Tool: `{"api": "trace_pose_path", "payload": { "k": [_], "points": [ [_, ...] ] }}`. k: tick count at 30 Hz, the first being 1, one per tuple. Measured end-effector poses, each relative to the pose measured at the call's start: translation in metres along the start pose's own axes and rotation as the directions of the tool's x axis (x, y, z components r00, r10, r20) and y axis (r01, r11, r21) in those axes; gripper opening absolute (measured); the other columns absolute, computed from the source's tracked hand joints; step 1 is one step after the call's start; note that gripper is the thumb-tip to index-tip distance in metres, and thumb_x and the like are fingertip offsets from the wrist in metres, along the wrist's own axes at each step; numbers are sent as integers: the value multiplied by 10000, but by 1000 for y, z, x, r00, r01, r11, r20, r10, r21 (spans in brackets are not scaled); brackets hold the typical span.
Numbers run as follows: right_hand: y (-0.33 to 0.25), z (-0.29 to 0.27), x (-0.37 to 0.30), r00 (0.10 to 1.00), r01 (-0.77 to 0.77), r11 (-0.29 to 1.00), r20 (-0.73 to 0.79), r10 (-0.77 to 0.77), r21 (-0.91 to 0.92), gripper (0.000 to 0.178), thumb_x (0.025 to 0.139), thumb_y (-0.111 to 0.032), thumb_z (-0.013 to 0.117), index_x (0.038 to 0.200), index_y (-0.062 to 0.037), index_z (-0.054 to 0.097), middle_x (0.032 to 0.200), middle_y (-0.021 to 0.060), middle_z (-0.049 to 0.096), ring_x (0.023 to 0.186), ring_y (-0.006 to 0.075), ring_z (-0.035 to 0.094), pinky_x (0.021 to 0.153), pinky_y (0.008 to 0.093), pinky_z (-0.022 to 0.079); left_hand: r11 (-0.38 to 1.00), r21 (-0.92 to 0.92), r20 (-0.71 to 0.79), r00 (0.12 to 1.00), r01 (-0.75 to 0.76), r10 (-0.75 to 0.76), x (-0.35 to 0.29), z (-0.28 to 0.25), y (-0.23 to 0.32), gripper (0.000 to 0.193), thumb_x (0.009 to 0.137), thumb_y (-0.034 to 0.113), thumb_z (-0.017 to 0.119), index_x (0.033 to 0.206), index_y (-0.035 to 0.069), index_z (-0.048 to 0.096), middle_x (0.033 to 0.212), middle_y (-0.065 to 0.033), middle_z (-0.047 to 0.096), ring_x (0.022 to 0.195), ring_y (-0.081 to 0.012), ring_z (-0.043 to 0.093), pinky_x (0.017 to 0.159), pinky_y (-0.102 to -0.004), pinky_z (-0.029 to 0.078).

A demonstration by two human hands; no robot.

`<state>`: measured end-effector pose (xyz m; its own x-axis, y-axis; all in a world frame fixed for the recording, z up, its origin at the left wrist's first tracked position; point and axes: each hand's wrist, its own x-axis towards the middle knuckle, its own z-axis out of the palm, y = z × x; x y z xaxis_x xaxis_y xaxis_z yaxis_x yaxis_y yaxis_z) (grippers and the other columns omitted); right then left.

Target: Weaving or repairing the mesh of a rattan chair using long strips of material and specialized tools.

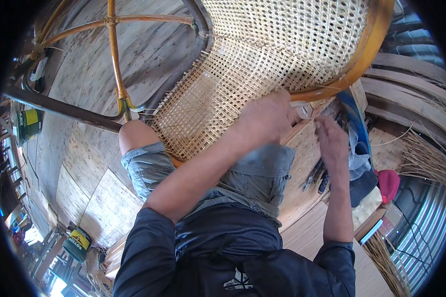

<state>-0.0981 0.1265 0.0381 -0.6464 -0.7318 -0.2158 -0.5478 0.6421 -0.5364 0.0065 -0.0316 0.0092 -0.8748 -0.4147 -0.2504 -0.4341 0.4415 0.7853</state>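
A chair of bent rattan poles with a woven cane seat (193, 99) lies tilted across my lap. Its cane back panel (292, 24) curves up to a thick, orange-brown pole rim (354, 74). My left hand (267, 118) is closed beside the lower end of that rim, over the seat's right edge; motion blurs it slightly. To its right, apart from the rim, my right hand (333, 143) is raised with its fingers pinched together. A small pale piece shows between the two hands, too blurred to name. What either hand holds is hidden.
Dark and orange poles of the frame (115, 54) reach out at the left. Several tools (318, 175) and a blue container (364, 131) lie at the right, near a red cap (387, 185). Cane bundles (426, 158) stand beyond. Green cans (78, 243) sit at the left.
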Motion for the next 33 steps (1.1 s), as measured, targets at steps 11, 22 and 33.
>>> {"api": "trace_pose_path", "payload": {
  "k": [11,22,33],
  "points": [
    [11,-2,48,956,-96,942,-295,-3,-321,163,867,-234,536,879,-76,575,730,145,625,725,344,617,642,413,477,957,236,-19,984,-170,180,73,22,-12,221,832,167,490,851,-23,600,748,-236,624,733,-380,628,672,-460,510],
    [8,-6,65,962,-63,865,-262,-80,-498,139,845,-230,532,844,-100,583,754,156,626,725,359,609,630,437,481,997,-76,111,994,26,-17,77,29,9,216,771,97,517,863,-50,646,832,-255,634,810,-360,642,730,-413,519],
    [14,2,63,914,81,807,-280,-294,-585,116,843,-209,555,827,-96,532,707,131,611,706,336,605,600,430,467,910,388,84,989,-142,118,79,4,5,204,822,94,513,945,45,668,971,-149,659,910,-269,646,752,-355,533]
  ]
}}
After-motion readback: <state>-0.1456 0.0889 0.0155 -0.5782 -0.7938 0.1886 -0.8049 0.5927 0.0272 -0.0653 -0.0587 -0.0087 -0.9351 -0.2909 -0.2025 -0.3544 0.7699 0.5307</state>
